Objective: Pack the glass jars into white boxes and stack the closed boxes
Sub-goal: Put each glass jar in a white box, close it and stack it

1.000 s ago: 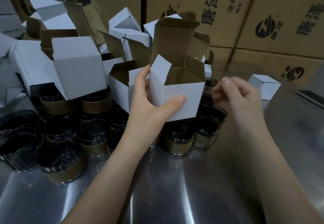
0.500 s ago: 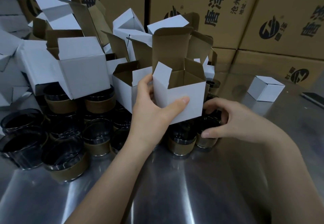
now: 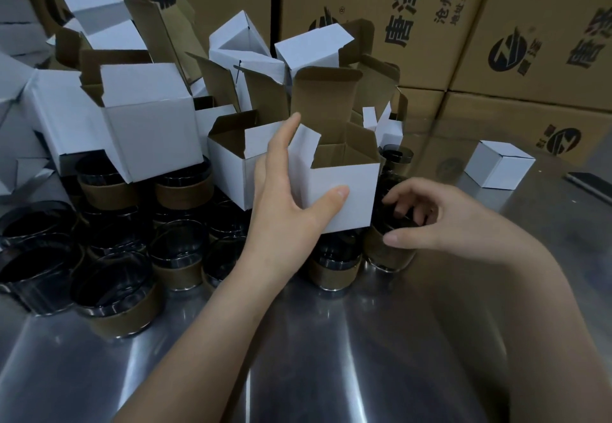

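My left hand (image 3: 284, 204) grips an open white box (image 3: 344, 191), thumb on its front face and fingers on its left side; its brown top flaps stand up. My right hand (image 3: 427, 220) curls over the rim of a dark glass jar with a brown paper band (image 3: 387, 250), just right of the box. Fingers sit on the rim and the thumb on the band. Several more banded jars (image 3: 178, 257) crowd the steel table to the left. A closed white box (image 3: 496, 169) sits alone at the right.
A heap of open white boxes (image 3: 145, 131) rises behind the jars. Large brown printed cartons (image 3: 414, 18) wall the back. A flat dark object (image 3: 589, 182) lies at the right edge. The steel tabletop (image 3: 331, 356) stretches toward me.
My right hand has dropped from mid-air beside the box onto a jar at the box's right. The left hand keeps its hold on the open box, barely moved.
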`<state>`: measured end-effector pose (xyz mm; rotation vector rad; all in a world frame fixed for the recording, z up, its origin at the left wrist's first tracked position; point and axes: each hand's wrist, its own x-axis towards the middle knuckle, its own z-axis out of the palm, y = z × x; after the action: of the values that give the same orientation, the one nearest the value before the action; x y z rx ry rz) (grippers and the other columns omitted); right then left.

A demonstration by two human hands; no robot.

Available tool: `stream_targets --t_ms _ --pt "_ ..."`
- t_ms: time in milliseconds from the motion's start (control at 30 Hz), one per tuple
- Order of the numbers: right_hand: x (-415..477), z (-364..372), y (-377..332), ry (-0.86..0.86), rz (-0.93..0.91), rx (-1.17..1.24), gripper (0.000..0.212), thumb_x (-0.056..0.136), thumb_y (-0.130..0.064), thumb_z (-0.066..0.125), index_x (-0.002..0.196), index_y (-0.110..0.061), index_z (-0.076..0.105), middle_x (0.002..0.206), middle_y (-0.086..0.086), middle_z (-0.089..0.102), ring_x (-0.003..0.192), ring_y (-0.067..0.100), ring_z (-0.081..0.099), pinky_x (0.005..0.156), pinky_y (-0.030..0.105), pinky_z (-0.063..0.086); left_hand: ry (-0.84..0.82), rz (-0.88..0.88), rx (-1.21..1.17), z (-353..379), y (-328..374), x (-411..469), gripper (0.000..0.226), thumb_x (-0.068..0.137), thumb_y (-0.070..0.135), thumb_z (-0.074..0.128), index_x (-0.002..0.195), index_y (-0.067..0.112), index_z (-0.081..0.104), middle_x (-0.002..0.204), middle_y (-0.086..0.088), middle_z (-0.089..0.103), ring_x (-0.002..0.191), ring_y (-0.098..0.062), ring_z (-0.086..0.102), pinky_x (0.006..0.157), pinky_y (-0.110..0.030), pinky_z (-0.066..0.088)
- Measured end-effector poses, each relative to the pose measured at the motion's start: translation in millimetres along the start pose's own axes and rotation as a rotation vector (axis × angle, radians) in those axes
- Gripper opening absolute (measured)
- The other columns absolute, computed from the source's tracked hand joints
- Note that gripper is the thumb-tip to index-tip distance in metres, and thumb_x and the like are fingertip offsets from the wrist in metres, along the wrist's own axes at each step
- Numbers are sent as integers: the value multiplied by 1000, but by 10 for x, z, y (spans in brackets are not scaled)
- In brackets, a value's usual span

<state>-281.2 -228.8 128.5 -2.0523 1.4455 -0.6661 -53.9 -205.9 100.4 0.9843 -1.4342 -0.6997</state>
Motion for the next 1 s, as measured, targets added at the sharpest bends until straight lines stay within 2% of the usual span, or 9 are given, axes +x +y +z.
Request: stream_targets --t_ms 133,267,300,400,533,600,767,900,1000 --pt "-43 -61 7 9 0 157 56 50 -53 79 101 -32 69 100 4 63 83 22 59 74 29 50 -11 18 31 0 -27 -1 77 85 30 73 134 66 26 127 24 28 121 -3 43 95 -23 49" --pt "-97 -116 -24 21 -33 305 54 55 -39 86 103 -21 70 104 18 63 83 16 62 74 30 51 -35 23 76 12 -41 3 76 86 28 71 133 66 25 119 33 23 112 18 33 89 -7 39" --pt "-113 -132 -34 26 -61 336 51 60 -31 91 105 -19 70 107 19 64 86 17 63 76 29 51 -37 25 71 13 -46 3 75 86 27 71 133 65 27 119 32 23 112 21 30 94 -9 38" --pt "-158 -145 -76 53 -183 474 50 64 -22 75 113 -15 69 109 13 71 97 18 67 81 25 53 -38 28 79 16 -45 -2 72 84 24 73 130 62 32 119 33 23 119 15 30 107 -22 37" --pt "-130 -84 -231 19 -382 700 50 66 -29 66 113 -17 73 103 0 73 95 13 68 76 21 54 -32 18 67 21 -21 -2 71 80 26 77 123 64 34 121 35 23 126 -4 37 96 -16 44" --pt "-65 -50 -352 -9 -484 761 51 69 -34 78 116 -18 71 105 -2 71 96 12 66 77 22 53 -18 18 57 22 -23 0 72 77 25 79 121 62 36 126 27 28 129 -9 39 102 -26 45" --pt "137 -14 -732 -55 -577 927 44 82 -41 72 114 -12 62 107 5 63 101 20 60 84 31 51 17 10 59 27 18 -9 75 71 24 84 113 63 36 136 13 37 129 -15 42 103 -44 46" --pt "262 -9 -896 -41 -559 798 26 96 -29 53 118 -14 59 110 -1 65 110 18 59 92 38 50 33 23 102 28 28 -8 79 69 27 85 109 67 31 134 16 41 128 -9 43 104 -40 46" --pt "301 -4 -926 35 -532 679 36 94 -19 47 129 -10 54 112 -3 64 107 13 63 86 32 52 36 22 97 20 11 -2 78 69 27 85 112 63 31 131 17 42 127 -9 43 102 -38 48"
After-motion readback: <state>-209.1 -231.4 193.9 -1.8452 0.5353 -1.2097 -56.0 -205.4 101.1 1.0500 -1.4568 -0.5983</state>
